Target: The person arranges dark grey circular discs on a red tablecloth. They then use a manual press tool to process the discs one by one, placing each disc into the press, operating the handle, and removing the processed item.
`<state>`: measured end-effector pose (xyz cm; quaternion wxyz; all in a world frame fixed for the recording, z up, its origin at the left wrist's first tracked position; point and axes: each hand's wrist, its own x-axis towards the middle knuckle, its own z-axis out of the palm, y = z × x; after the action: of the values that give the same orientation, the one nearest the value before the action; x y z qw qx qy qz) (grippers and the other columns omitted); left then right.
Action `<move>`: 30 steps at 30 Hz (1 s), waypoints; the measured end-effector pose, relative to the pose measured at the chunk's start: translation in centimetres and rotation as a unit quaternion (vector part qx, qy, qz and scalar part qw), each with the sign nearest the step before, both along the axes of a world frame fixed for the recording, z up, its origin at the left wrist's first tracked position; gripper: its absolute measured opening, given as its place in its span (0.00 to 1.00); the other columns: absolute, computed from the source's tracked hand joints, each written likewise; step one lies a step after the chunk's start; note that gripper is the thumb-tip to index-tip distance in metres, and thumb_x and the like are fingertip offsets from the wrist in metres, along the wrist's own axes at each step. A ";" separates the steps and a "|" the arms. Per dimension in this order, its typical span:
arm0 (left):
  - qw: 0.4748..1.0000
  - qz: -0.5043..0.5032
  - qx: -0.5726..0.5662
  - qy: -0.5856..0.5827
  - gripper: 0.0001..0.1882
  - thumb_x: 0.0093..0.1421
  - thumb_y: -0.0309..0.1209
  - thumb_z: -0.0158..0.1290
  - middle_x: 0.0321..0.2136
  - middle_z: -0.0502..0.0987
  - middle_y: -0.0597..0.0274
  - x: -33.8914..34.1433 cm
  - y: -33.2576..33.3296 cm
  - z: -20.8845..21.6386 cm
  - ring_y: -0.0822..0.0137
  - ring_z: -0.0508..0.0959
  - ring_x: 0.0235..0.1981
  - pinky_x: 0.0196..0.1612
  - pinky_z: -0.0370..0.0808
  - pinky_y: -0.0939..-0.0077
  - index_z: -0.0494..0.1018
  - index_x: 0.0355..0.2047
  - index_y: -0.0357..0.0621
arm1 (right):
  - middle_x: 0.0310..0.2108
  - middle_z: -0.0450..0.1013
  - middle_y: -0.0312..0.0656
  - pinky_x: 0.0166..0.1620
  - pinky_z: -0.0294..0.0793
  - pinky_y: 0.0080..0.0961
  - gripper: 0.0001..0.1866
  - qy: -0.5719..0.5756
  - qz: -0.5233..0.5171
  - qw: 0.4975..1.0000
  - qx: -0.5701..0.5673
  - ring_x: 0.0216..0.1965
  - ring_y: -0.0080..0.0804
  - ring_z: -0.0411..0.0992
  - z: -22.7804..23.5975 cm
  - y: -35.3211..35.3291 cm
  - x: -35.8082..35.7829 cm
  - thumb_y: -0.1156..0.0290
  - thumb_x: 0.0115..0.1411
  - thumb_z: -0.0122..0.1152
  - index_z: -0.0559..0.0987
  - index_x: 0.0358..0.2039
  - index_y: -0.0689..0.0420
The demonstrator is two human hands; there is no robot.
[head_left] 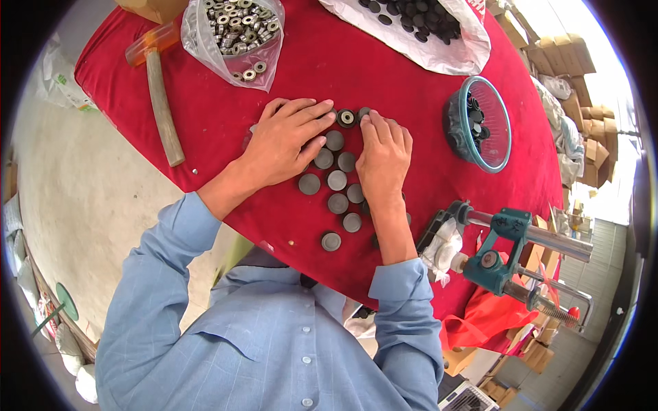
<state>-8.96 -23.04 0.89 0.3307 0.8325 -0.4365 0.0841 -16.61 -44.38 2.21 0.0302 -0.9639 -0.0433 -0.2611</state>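
A loose cluster of round dark grey caps, one of them a grey cap, lies on the red cloth between and below my hands. At its far end, a black cap with a metal ring bearing in it shows face up. My left hand rests left of this piece, fingers stretched out, fingertips at a neighbouring cap they partly cover. On the other side my right hand lies palm down with fingers extended, its index fingertip touching a dark cap. My right wrist hides part of the cluster.
A hammer lies at the far left beside a clear bag of metal bearings. At the far right sit a white sack holding black caps and a clear plastic bowl with black pieces. A green hand press stands near right.
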 end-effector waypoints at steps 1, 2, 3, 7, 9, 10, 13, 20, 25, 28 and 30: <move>1.000 0.002 0.002 0.002 0.23 0.65 0.30 0.59 0.66 0.75 0.60 -0.1 0.0 -0.1 0.53 0.72 0.67 0.68 0.65 0.53 0.78 0.62 0.46 | 0.53 0.80 0.44 0.61 0.72 0.46 0.16 0.007 0.002 1.000 -0.012 0.54 0.43 0.77 0.0 0.1 0.0 0.79 0.58 0.62 0.84 0.47 0.62; 1.000 0.003 0.002 0.000 0.23 0.65 0.30 0.59 0.66 0.75 0.60 0.1 0.0 0.0 0.53 0.72 0.67 0.68 0.65 0.53 0.78 0.62 0.46 | 0.53 0.79 0.44 0.61 0.72 0.46 0.16 0.009 0.002 1.000 -0.026 0.54 0.43 0.77 0.4 0.1 0.1 0.80 0.58 0.62 0.84 0.48 0.62; 1.000 0.003 0.003 -0.003 0.23 0.65 0.30 0.59 0.66 0.76 0.60 0.2 0.0 0.1 0.53 0.72 0.67 0.68 0.65 0.53 0.78 0.62 0.46 | 0.53 0.80 0.44 0.61 0.72 0.46 0.17 0.005 0.001 1.000 -0.030 0.55 0.43 0.76 0.4 0.2 0.0 0.80 0.58 0.62 0.84 0.48 0.62; 1.000 -0.005 0.001 -0.003 0.24 0.65 0.30 0.59 0.66 0.75 0.60 0.1 -0.2 -0.2 0.54 0.72 0.67 0.68 0.64 0.53 0.78 0.62 0.46 | 0.52 0.81 0.45 0.59 0.74 0.44 0.18 0.009 0.025 1.000 0.002 0.55 0.42 0.77 0.7 -0.9 -0.2 0.81 0.57 0.63 0.84 0.49 0.61; 1.000 -0.008 -0.004 0.007 0.24 0.66 0.30 0.59 0.67 0.75 0.60 0.2 -0.1 -0.3 0.55 0.72 0.67 0.69 0.64 0.54 0.77 0.62 0.46 | 0.51 0.81 0.47 0.56 0.76 0.42 0.18 0.009 0.025 0.996 0.084 0.53 0.44 0.79 1.8 -2.0 -0.7 0.83 0.57 0.62 0.84 0.49 0.60; 1.000 -0.011 -0.009 -0.001 0.23 0.66 0.31 0.59 0.67 0.75 0.61 0.3 -0.3 -0.2 0.55 0.72 0.67 0.68 0.64 0.54 0.78 0.62 0.46 | 0.50 0.81 0.48 0.55 0.78 0.41 0.17 0.003 0.009 0.990 0.144 0.52 0.45 0.79 2.6 -2.6 -1.3 0.83 0.58 0.61 0.84 0.48 0.60; 1.000 -0.001 -0.010 -0.005 0.23 0.66 0.31 0.59 0.66 0.76 0.62 0.2 0.0 -0.5 0.56 0.73 0.66 0.68 0.64 0.54 0.78 0.61 0.47 | 0.45 0.80 0.49 0.47 0.80 0.41 0.15 0.035 -0.063 0.959 0.273 0.43 0.49 0.81 5.3 -4.3 -4.7 0.82 0.61 0.63 0.84 0.48 0.60; 1.000 0.000 -0.004 0.016 0.23 0.67 0.30 0.58 0.67 0.75 0.61 0.2 0.0 -0.2 0.55 0.72 0.67 0.69 0.64 0.55 0.78 0.62 0.46 | 0.41 0.78 0.47 0.42 0.79 0.40 0.17 0.192 -0.089 0.946 0.246 0.36 0.46 0.80 4.5 -4.7 -11.5 0.78 0.58 0.70 0.86 0.49 0.58; 1.000 -0.006 -0.013 0.025 0.23 0.67 0.29 0.57 0.67 0.75 0.61 0.1 0.0 -0.3 0.54 0.72 0.67 0.69 0.64 0.54 0.78 0.63 0.46 | 0.39 0.78 0.47 0.40 0.78 0.40 0.16 0.231 -0.145 0.910 0.313 0.32 0.42 0.77 4.9 -4.4 -11.0 0.78 0.54 0.75 0.82 0.44 0.61; 1.000 -0.008 -0.014 0.023 0.23 0.67 0.30 0.57 0.67 0.75 0.61 0.2 0.1 -0.5 0.54 0.71 0.68 0.69 0.64 0.54 0.77 0.63 0.46 | 0.37 0.77 0.47 0.40 0.78 0.40 0.16 0.264 -0.146 0.913 0.275 0.32 0.41 0.77 5.7 -4.4 -10.1 0.77 0.53 0.76 0.82 0.42 0.62; 1.000 -0.008 -0.016 0.025 0.23 0.67 0.30 0.57 0.67 0.75 0.61 0.3 0.0 -0.5 0.53 0.71 0.68 0.69 0.64 0.53 0.77 0.63 0.47 | 0.35 0.77 0.47 0.40 0.77 0.39 0.15 0.278 -0.124 0.923 0.236 0.31 0.39 0.76 5.8 -4.6 -9.7 0.77 0.52 0.76 0.82 0.41 0.62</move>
<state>-8.70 -23.03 0.36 0.3552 0.8255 -0.4334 0.0675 -26.26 -48.97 8.05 0.2348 -0.9605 0.1491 0.0128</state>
